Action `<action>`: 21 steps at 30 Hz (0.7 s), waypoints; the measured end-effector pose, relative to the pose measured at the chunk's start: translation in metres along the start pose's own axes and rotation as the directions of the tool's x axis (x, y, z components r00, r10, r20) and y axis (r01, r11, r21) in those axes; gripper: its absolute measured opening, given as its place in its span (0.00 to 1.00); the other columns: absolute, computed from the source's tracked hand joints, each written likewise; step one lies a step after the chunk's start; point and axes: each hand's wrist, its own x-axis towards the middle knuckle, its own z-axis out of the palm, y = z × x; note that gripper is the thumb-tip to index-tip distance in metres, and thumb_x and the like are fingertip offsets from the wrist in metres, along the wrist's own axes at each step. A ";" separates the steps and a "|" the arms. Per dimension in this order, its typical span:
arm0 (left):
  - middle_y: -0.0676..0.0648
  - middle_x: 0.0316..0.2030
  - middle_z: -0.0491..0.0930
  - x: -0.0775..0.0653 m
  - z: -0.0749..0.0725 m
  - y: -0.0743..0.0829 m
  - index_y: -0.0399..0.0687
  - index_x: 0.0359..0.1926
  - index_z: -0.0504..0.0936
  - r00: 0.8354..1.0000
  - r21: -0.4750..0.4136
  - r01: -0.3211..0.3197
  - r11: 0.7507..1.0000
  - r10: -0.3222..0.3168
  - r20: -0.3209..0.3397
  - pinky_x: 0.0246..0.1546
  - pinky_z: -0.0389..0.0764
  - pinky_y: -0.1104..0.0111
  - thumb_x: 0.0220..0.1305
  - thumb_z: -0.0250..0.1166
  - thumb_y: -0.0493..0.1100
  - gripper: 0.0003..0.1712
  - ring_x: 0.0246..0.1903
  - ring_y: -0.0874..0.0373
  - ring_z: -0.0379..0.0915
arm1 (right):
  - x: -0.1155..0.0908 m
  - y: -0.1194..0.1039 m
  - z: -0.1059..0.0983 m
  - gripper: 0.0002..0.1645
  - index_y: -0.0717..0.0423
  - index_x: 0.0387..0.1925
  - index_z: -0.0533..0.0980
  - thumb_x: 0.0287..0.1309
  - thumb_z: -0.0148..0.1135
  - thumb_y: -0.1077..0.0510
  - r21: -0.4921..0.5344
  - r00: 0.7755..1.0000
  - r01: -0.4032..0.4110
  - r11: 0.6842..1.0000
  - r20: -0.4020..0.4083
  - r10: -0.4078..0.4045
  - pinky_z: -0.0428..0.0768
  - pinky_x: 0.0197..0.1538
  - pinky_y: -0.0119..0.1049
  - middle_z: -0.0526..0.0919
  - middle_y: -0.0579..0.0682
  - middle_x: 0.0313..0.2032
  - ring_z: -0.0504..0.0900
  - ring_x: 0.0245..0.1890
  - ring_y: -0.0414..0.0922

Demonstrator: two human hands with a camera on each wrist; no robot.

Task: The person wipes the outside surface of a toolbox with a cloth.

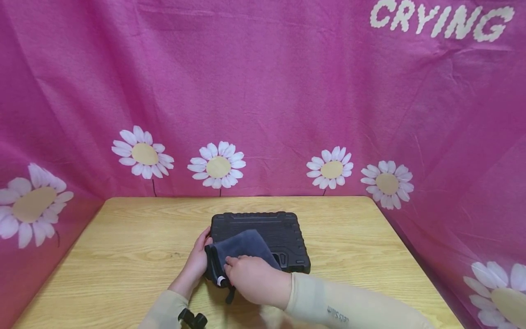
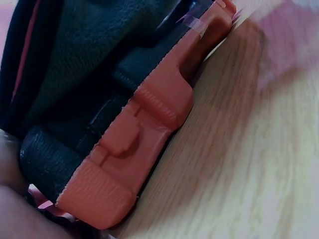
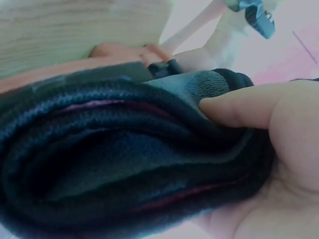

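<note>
A hard plastic case (image 1: 267, 224) lies flat on the wooden table, its lid black and its lower half orange in the left wrist view. My left hand (image 1: 197, 260) holds the case by its left side. My right hand (image 1: 256, 279) grips a folded grey cloth (image 1: 246, 242) with black edging, which lies across the front left part of the lid. In the right wrist view the thumb (image 3: 239, 107) presses on the cloth's rolled layers. A small white tag (image 1: 221, 280) shows at the cloth's edge.
The wooden table (image 1: 139, 228) extends around the case. A pink curtain (image 1: 267, 91) with printed daisies hangs behind and along both sides. A black strap mount (image 1: 192, 318) sits on the left sleeve.
</note>
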 end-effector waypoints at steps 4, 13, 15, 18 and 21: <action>0.28 0.77 0.56 0.001 0.000 -0.002 0.40 0.81 0.51 1.000 0.001 -0.025 1.000 0.025 -0.009 0.78 0.50 0.40 0.82 0.41 0.42 0.31 0.77 0.32 0.49 | 0.008 0.009 0.001 0.19 0.50 0.60 0.82 0.70 0.63 0.56 0.074 0.999 -0.028 0.997 0.032 0.025 0.83 0.56 0.27 0.83 0.45 0.62 0.85 0.56 0.38; 0.28 0.77 0.54 0.002 0.000 -0.001 0.38 0.80 0.54 0.998 0.105 -0.033 0.994 0.037 -0.044 0.77 0.50 0.38 0.84 0.39 0.42 0.29 0.77 0.30 0.47 | 0.031 0.034 0.004 0.20 0.53 0.62 0.81 0.71 0.61 0.56 0.164 0.993 -0.097 0.982 0.078 0.085 0.79 0.64 0.29 0.83 0.46 0.62 0.82 0.61 0.37; 0.27 0.76 0.55 0.001 0.000 -0.001 0.36 0.79 0.54 0.998 0.124 -0.044 0.991 0.050 -0.047 0.77 0.51 0.38 0.84 0.40 0.41 0.29 0.77 0.30 0.48 | 0.036 0.040 0.006 0.22 0.53 0.62 0.81 0.69 0.65 0.57 0.183 0.990 -0.118 0.976 0.094 0.102 0.78 0.65 0.29 0.83 0.46 0.62 0.82 0.62 0.38; 0.27 0.76 0.56 0.001 0.001 0.000 0.36 0.79 0.54 0.998 0.137 -0.042 0.990 0.050 -0.050 0.77 0.51 0.38 0.84 0.41 0.41 0.29 0.77 0.30 0.49 | 0.043 0.050 0.011 0.23 0.54 0.62 0.81 0.66 0.67 0.59 0.217 0.987 -0.142 0.966 0.110 0.120 0.76 0.67 0.31 0.83 0.47 0.63 0.82 0.63 0.39; 0.27 0.77 0.54 0.000 0.000 0.000 0.37 0.80 0.53 0.998 0.125 -0.034 0.992 0.040 -0.042 0.77 0.50 0.38 0.84 0.40 0.42 0.30 0.77 0.30 0.47 | 0.050 0.061 0.014 0.22 0.55 0.62 0.81 0.68 0.64 0.61 0.251 0.983 -0.167 0.953 0.120 0.140 0.75 0.69 0.32 0.83 0.49 0.63 0.81 0.64 0.41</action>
